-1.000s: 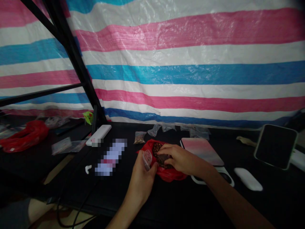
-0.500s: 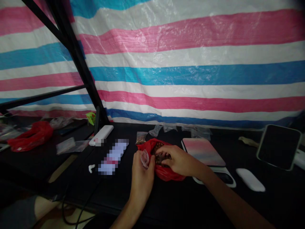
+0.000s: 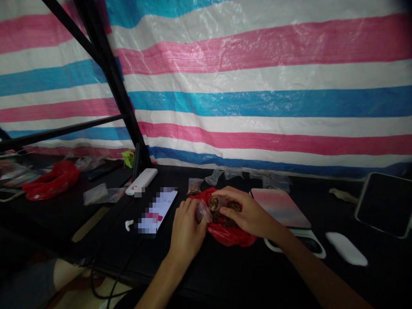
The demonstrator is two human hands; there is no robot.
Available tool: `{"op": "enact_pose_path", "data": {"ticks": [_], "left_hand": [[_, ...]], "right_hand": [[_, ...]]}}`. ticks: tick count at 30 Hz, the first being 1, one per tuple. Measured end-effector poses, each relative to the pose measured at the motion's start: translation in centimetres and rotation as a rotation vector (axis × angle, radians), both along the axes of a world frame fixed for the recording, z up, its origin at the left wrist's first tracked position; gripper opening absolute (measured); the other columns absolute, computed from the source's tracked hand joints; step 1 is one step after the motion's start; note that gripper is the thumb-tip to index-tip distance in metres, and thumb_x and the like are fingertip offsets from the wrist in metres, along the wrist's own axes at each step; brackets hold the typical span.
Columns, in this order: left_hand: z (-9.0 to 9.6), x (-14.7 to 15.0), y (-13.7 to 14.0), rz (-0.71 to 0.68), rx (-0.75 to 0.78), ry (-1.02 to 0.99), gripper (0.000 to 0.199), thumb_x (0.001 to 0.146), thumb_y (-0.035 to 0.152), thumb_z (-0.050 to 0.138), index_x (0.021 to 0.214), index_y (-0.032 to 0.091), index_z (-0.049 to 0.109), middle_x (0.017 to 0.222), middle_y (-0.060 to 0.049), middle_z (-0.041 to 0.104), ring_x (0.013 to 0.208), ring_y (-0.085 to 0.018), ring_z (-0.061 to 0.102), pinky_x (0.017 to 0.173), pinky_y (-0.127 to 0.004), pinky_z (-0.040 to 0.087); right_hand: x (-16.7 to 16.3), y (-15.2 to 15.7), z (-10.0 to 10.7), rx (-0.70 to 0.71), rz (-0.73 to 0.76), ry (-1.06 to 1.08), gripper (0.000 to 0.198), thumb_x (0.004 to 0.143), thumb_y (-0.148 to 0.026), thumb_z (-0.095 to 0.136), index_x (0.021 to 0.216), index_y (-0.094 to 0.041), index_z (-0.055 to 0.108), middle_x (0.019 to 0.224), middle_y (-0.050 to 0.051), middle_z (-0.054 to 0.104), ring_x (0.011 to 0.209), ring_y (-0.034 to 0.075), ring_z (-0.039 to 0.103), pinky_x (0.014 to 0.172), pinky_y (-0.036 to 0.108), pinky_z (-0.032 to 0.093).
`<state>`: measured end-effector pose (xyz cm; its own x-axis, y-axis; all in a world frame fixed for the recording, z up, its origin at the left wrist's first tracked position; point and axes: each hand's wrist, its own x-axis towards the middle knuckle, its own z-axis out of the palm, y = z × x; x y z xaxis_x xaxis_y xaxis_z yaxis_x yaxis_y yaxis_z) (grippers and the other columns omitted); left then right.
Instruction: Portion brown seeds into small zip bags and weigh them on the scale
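My left hand is closed on a small clear zip bag, its mouth turned toward the right. Between the fingers and thumb of my right hand is a small clear cup with brown pieces inside, tilted toward the zip bag. Both hands are over an open red plastic bag. Loose small brown pieces, possibly screws or fasteners, lie in it. Just behind stands a filled clear bag of similar brown pieces.
A scale with a pink-topped plate sits right of the red bag, beside a white case. Left are a lit phone, a white power bank and an earbud. Small clear bags line the back.
My right hand has lifted out of the brown pieces with the filled cup and come beside the zip bag. The whole view has shifted slightly.
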<state>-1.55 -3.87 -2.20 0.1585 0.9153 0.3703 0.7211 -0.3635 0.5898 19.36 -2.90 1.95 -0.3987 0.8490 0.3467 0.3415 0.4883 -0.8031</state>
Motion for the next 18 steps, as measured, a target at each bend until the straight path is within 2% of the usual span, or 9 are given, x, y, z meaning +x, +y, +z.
{"op": "enact_pose_path", "data": {"ticks": [3, 7, 11, 15, 18], "left_hand": [[-0.1, 0.0, -0.1, -0.037, -0.001, 0.035, 0.017, 0.090, 0.018, 0.062, 0.107, 0.022, 0.063, 0.107, -0.006, 0.068, 0.102, -0.029, 0.058, 0.087, -0.042, 0.045], [0.3, 0.3, -0.4, -0.079, 0.047, 0.061, 0.024, 0.088, 0.027, 0.070, 0.111, 0.023, 0.063, 0.107, -0.006, 0.069, 0.100, -0.029, 0.061, 0.085, -0.042, 0.044], [0.5, 0.4, -0.3, -0.099, 0.008, -0.002, 0.029, 0.088, 0.025, 0.071, 0.116, 0.024, 0.065, 0.110, -0.005, 0.072, 0.101, -0.027, 0.065, 0.087, -0.041, 0.046], [0.0, 0.5, -0.2, -0.105, 0.000, -0.085, 0.031, 0.091, 0.031, 0.070, 0.121, 0.025, 0.067, 0.114, -0.006, 0.073, 0.103, -0.026, 0.067, 0.092, -0.042, 0.049], [-0.1, 0.5, -0.5, -0.118, 0.014, -0.122, 0.026, 0.093, 0.036, 0.069, 0.116, 0.025, 0.069, 0.110, -0.006, 0.073, 0.101, -0.026, 0.066, 0.089, -0.040, 0.050]], "right_hand": [[-1.0, -0.7, -0.3, 0.034, 0.023, -0.064, 0.035, 0.090, -0.015, 0.068, 0.123, -0.026, 0.072, 0.121, 0.007, 0.069, 0.110, 0.022, 0.066, 0.099, 0.038, 0.052], [-1.7, -1.0, -0.7, 0.075, -0.005, -0.125, 0.042, 0.089, -0.008, 0.064, 0.126, -0.028, 0.066, 0.125, 0.005, 0.065, 0.115, 0.021, 0.062, 0.104, 0.038, 0.049], [-1.6, -0.8, -0.8, 0.133, -0.005, -0.106, 0.031, 0.090, -0.007, 0.062, 0.114, -0.026, 0.066, 0.115, 0.004, 0.067, 0.110, 0.020, 0.063, 0.100, 0.036, 0.050], [-1.4, -1.0, -0.4, 0.184, 0.089, -0.101, 0.040, 0.097, -0.007, 0.050, 0.125, -0.029, 0.068, 0.131, 0.005, 0.065, 0.124, 0.020, 0.060, 0.109, 0.036, 0.047], [-1.5, -1.4, -0.1, 0.194, 0.072, -0.125, 0.045, 0.098, -0.007, 0.050, 0.133, -0.030, 0.066, 0.132, 0.005, 0.065, 0.123, 0.019, 0.060, 0.109, 0.036, 0.047]]}}
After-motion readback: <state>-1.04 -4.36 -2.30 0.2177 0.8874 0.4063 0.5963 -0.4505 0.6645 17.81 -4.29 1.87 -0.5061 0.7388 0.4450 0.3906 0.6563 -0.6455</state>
